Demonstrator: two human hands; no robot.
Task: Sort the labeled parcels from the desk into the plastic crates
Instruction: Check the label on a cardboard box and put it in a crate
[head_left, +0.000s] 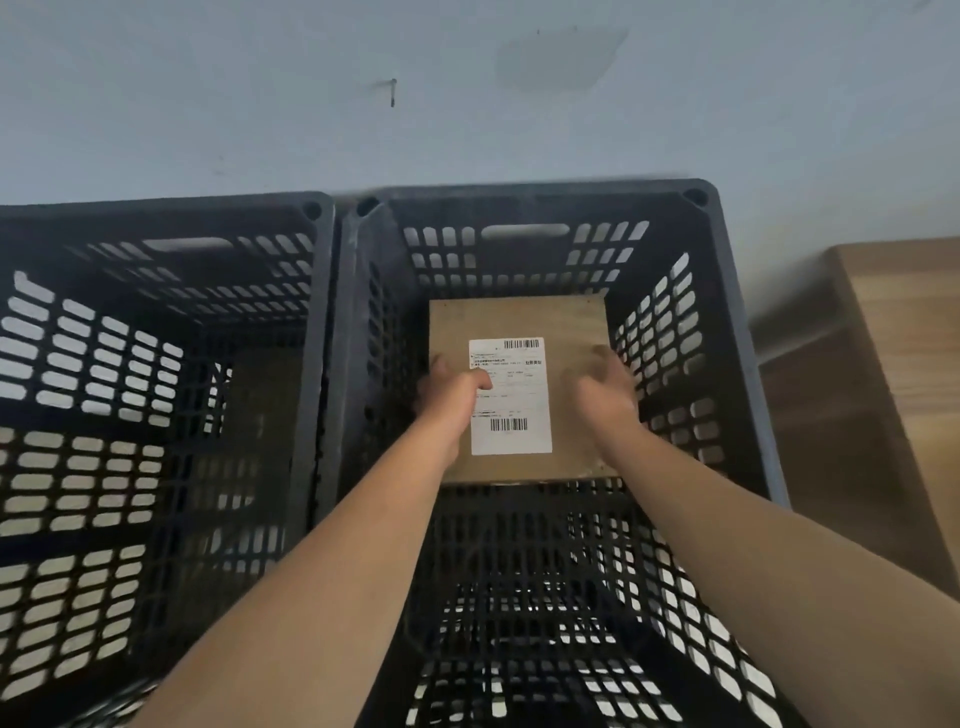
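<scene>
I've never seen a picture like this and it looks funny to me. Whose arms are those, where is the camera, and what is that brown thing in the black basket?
There is no machine here, just a person. The camera sits on the person's head and looks down, so you see the arms as if they were your own.

The two black baskets are plastic crates with holes in their walls. They stand side by side against a pale wall. The left crate seems to hold something brownish at the bottom, but it is too dark to tell what.

The brown thing is a cardboard parcel with a white label bearing barcodes. It is down inside the right crate.

The left hand grips the parcel's left edge, thumb on top. The right hand holds the right edge. Whether the parcel already rests on the bottom, I cannot tell.

Something wooden stands to the right.
</scene>
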